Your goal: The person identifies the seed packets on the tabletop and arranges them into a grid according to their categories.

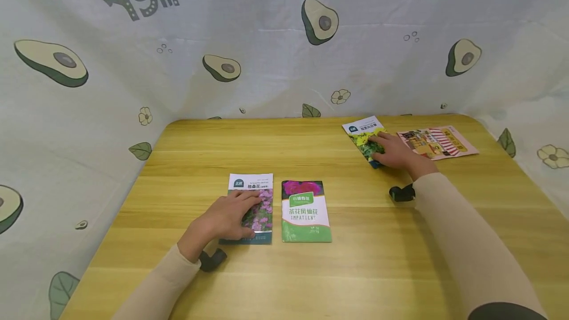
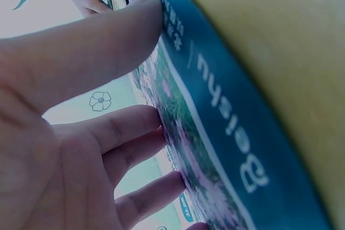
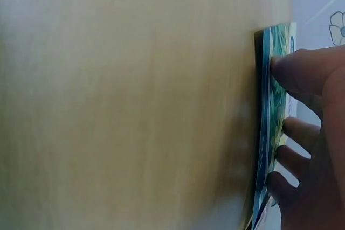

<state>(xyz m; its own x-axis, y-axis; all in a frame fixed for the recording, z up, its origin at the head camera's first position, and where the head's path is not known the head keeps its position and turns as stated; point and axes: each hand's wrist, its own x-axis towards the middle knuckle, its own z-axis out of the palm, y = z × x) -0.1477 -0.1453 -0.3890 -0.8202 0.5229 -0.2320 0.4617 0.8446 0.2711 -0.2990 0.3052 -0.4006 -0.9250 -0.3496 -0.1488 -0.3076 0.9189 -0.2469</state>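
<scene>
My left hand [image 1: 228,215] rests its fingertips and thumb on a seed packet with purple flowers [image 1: 265,211] at the table's left middle. Close up in the left wrist view, the fingers spread across that packet's face, with the thumb at its blue-green border [image 2: 237,119]. Just right of it lies a green-and-white impatiens seed packet [image 1: 305,216]. Farther back on the right, my right hand [image 1: 393,151] touches a yellow-flower seed packet [image 1: 361,144], which lies angled. Thumb and fingertips are spaced along its face in the right wrist view. A pink packet with striped print [image 1: 437,143] lies beyond this hand.
The wooden table [image 1: 249,147] has rounded back corners. A white cloth [image 1: 266,9] with avocado prints hangs behind and around it. Each wrist carries a dark camera mount [image 1: 402,193].
</scene>
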